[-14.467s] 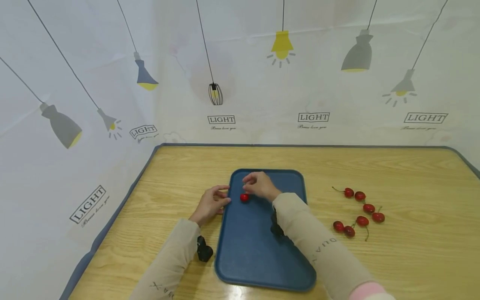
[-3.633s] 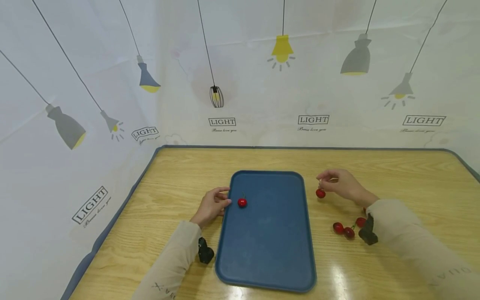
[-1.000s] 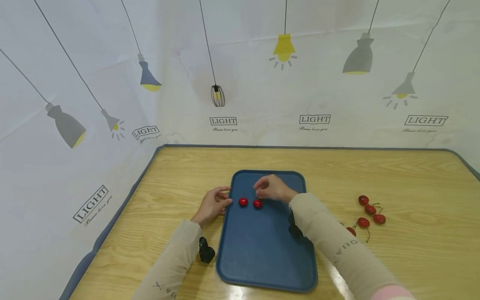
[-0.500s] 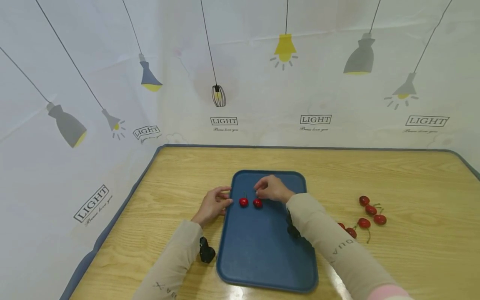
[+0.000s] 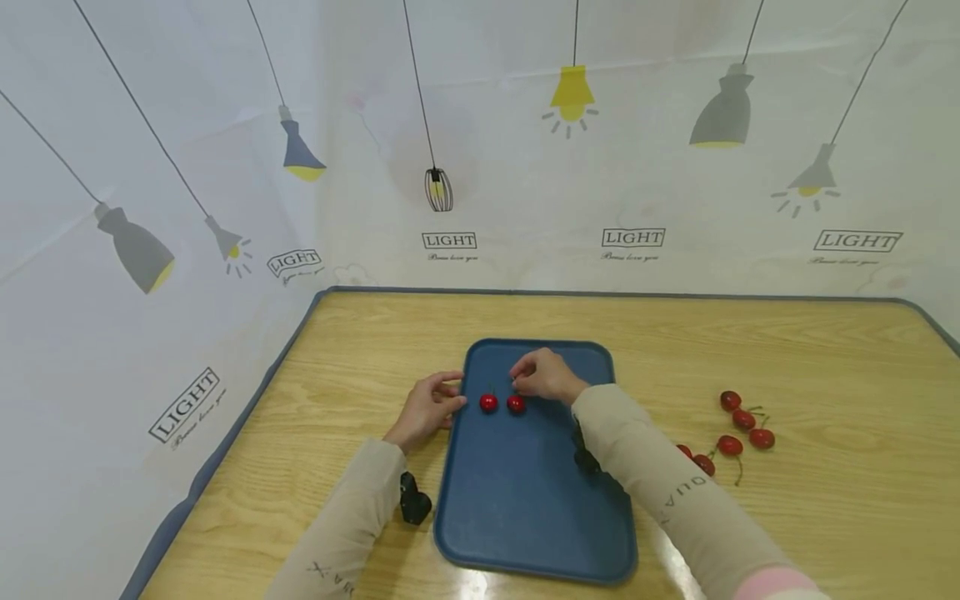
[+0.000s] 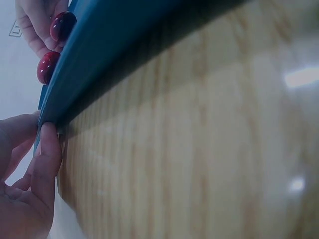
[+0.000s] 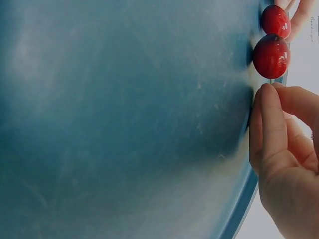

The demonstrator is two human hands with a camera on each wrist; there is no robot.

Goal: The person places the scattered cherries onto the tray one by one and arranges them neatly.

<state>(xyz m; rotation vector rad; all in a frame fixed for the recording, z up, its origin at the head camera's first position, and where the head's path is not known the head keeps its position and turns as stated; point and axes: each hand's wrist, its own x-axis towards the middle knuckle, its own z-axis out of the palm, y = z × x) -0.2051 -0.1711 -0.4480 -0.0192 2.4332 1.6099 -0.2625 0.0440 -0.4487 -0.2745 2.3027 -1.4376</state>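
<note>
Nearest, beige sleeves [image 5: 348,504] with black wrist cameras [image 5: 415,502] reach over a wood-grain surface [image 5: 862,508] carrying a blue tray [image 5: 528,517]. Right of the tray six loose cherries [image 5: 730,446] lie on the surface, one part hidden by a sleeve. The left hand [image 5: 425,410] has its grip relaxed and parted, touching the tray's left rim. Inside that rim sits a first cherry [image 5: 488,403]; just beside it the right hand [image 5: 547,375], its grip closed to a fingertip pinch, has a second cherry [image 5: 516,405] by the stem. Beyond is a white backdrop [image 5: 517,183] printed with pendant lamps [image 5: 719,112]
</note>
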